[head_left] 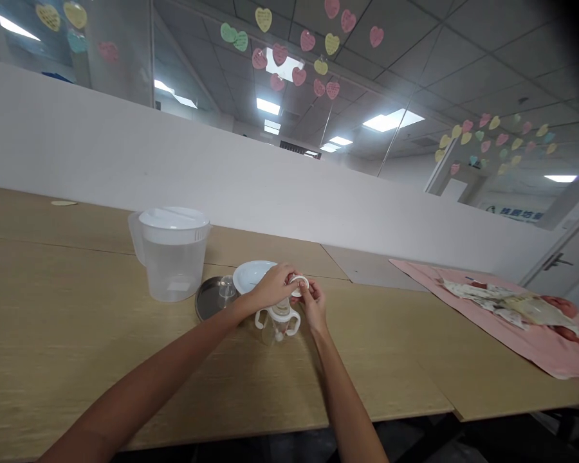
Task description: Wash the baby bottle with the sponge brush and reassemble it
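A clear baby bottle with two white handles (277, 321) stands on the wooden table. My left hand (270, 287) and my right hand (313, 303) meet just above it, and both pinch a small white ring (300, 283) held over the bottle's top. Behind the left hand lies a white bowl (251, 275). A round metal lid (211, 299) with a small clear cap (226, 287) on it lies to the left of the bottle.
A clear plastic jug with a white lid (172, 254) stands at the left. A pink cloth (535, 337) with a doll and wrappings on it lies at the right. A white partition (222, 173) runs behind the table.
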`<state>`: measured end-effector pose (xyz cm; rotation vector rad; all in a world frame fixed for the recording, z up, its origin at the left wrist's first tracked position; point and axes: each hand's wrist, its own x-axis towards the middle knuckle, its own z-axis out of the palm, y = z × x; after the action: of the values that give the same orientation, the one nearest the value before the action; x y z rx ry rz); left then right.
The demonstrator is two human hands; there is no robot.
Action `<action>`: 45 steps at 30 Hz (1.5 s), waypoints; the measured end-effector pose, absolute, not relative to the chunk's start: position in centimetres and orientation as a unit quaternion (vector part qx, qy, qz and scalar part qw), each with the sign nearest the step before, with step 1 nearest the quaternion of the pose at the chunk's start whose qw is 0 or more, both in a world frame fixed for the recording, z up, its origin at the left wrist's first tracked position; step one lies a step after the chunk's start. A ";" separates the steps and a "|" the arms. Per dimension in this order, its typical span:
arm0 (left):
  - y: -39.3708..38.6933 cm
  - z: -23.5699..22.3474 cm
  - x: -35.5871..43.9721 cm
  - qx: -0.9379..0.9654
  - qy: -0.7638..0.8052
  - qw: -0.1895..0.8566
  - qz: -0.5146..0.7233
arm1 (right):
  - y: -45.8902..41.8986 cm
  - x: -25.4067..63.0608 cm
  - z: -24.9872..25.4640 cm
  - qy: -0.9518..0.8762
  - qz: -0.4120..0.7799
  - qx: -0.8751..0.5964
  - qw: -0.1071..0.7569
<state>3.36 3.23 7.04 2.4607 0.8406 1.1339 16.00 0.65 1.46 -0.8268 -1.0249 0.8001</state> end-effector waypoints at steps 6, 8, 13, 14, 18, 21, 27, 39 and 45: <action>2.6 7.4 3.5 0.867 0.320 0.105 0.367 | 0.2 15.6 1.5 -0.484 0.376 -0.366 0.700; 2.4 7.4 3.5 0.875 0.330 0.075 0.346 | 0.3 15.5 1.3 -0.500 0.362 -0.372 0.693; 2.3 7.3 3.6 0.874 0.332 0.079 0.347 | 0.6 15.7 1.0 -0.492 0.341 -0.392 0.698; 2.4 7.3 3.5 0.870 0.326 0.098 0.357 | 0.7 15.8 1.0 -0.486 0.342 -0.393 0.702; 2.9 7.4 3.5 0.852 0.300 0.157 0.399 | 0.9 16.0 1.0 -0.469 0.350 -0.380 0.716; 3.1 7.3 3.5 0.844 0.310 0.144 0.414 | 0.9 15.9 1.1 -0.481 0.344 -0.367 0.718; 3.1 6.5 3.7 0.851 0.317 0.074 0.413 | 0.8 15.6 1.1 -0.497 0.325 -0.366 0.716; 3.3 6.9 3.4 0.877 0.250 0.113 0.394 | 0.8 15.8 1.2 -0.480 0.348 -0.362 0.719; 2.9 6.7 3.6 0.873 0.278 0.067 0.396 | 0.8 15.8 1.2 -0.496 0.345 -0.354 0.714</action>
<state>3.62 2.88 6.69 2.6308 0.8382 1.1937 15.77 0.81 1.21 -0.7848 -1.0981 0.7637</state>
